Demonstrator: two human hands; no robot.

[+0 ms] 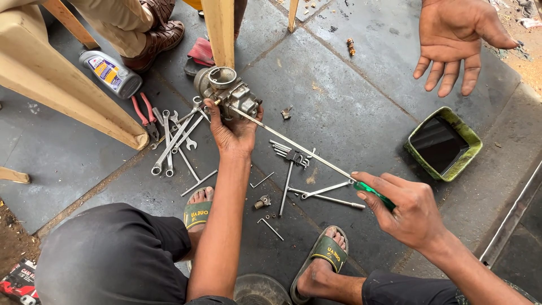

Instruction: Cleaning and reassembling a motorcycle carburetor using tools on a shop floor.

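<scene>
My left hand (pixel 232 133) grips a grey metal carburettor (pixel 227 90) and holds it just above the stone floor. My right hand (pixel 407 210) is closed on the green handle of a long screwdriver (pixel 293 144), whose thin shaft runs up and left to the carburettor body. Its tip touches the side of the carburettor near my left thumb. My feet in green-strapped sandals (pixel 328 252) rest on the floor below.
Spanners (pixel 172 141), red-handled pliers (pixel 144 113) and hex keys (pixel 289 153) lie scattered on the floor. A green tray of dark liquid (pixel 443 144) sits at the right. Another person's open hand (pixel 454 39) hovers top right; a grey oil bottle (pixel 110 72) and chair legs stand top left.
</scene>
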